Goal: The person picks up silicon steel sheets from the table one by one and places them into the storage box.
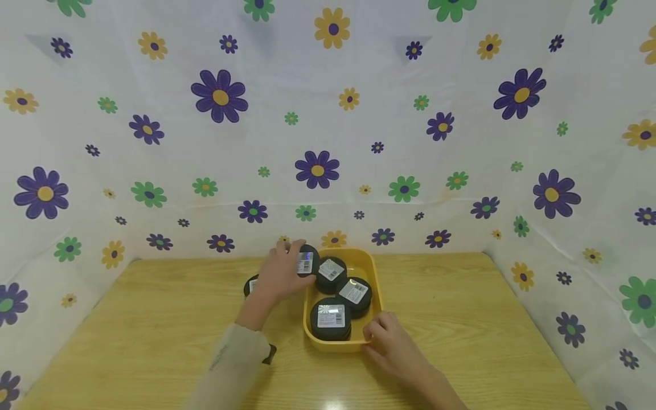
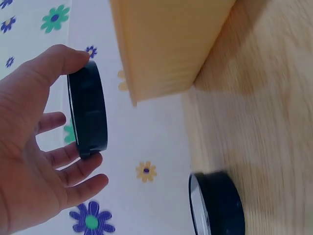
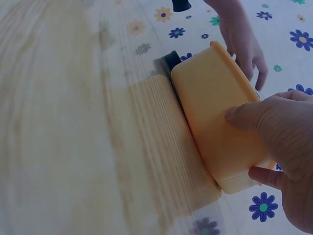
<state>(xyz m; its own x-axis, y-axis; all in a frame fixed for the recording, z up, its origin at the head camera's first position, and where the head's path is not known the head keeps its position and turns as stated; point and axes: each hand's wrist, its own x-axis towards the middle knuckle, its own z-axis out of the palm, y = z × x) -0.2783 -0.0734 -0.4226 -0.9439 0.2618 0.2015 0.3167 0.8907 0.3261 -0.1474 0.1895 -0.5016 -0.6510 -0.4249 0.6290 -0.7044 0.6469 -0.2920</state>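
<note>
My left hand (image 1: 279, 274) pinches a flat, round black container (image 1: 307, 262) with a white label, over the left rim of a yellow plastic tray (image 1: 339, 346). In the left wrist view, the thumb and fingertips grip the container (image 2: 89, 110) by its edge, above the table. With my right hand (image 1: 397, 346) I grip the tray's near right corner, thumb on the outer wall in the right wrist view. Inside the tray are similar labelled containers: one at the far end (image 1: 331, 272), one at the middle right (image 1: 355, 291) and a near stack (image 1: 330, 319).
Another black container (image 1: 250, 286) lies on the wooden table (image 1: 441, 307) left of the tray, partly hidden by my left hand. A flower-patterned white cloth (image 1: 379, 188) hangs behind the table and along both sides. A dark strap (image 1: 269, 354) shows beside the left sleeve.
</note>
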